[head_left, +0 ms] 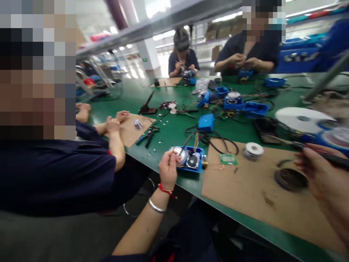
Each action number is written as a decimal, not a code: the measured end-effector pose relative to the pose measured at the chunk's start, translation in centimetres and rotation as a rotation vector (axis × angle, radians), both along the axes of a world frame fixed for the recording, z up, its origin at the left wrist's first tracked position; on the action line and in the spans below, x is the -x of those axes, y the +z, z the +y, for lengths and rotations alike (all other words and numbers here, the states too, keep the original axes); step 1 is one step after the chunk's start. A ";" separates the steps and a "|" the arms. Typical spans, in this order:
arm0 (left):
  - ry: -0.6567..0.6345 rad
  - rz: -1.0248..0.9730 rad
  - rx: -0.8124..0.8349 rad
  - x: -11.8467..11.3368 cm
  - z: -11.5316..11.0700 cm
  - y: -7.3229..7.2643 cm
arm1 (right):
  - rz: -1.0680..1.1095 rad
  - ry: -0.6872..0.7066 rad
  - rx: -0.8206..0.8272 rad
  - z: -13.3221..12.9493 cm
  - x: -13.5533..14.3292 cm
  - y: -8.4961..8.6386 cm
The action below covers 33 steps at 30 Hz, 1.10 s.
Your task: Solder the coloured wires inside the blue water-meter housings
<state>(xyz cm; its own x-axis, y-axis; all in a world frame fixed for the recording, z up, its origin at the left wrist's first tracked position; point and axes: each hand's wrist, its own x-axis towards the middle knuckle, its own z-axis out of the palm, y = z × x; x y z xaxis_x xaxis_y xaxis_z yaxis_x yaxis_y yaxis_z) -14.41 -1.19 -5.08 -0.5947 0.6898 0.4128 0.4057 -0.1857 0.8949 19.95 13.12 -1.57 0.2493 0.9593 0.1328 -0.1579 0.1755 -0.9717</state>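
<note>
My left hand (168, 168) is closed at the left end of an open blue plastic housing (202, 153). Its fingers pinch about a round silvery-white part (182, 155) there; a brass fitting (204, 162) sticks out at the other end. Coloured wires (195, 140) rise from the housing. At the right edge my right hand (317, 171), blurred, grips a soldering iron (332, 160) by its black handle, its thin metal tip pointing left. Below that tip, a dark round tin (291, 179) lies on the cardboard (234, 193). A small green circuit board (228, 159) rests between my hands.
A solder spool (253, 150) and a black stand (265, 129) are near a large white reel (302, 119). Blue housings (233, 101) and cables crowd the green table (174, 127). Pliers (150, 135) lie left. A co-worker's arm (116, 145) is close; two people work opposite.
</note>
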 end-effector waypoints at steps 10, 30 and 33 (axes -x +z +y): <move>0.047 0.089 -0.012 0.1 0.6 0.3 | -0.119 0.535 0.156 -6.7 0.1 -3.4; 0.051 0.107 0.000 -0.2 0.7 0.6 | -0.427 0.647 0.146 -7.7 -0.1 -4.7; 0.054 0.112 -0.005 -0.2 0.7 0.6 | -0.441 0.653 0.137 -7.8 0.0 -4.6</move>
<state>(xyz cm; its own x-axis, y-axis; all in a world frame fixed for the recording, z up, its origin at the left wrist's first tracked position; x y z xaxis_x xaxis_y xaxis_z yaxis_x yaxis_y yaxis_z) -14.20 -0.46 -4.48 -0.5809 0.6559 0.4820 0.5122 -0.1657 0.8428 19.99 5.33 -6.21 -0.4161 0.9084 -0.0410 0.2160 0.0549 -0.9748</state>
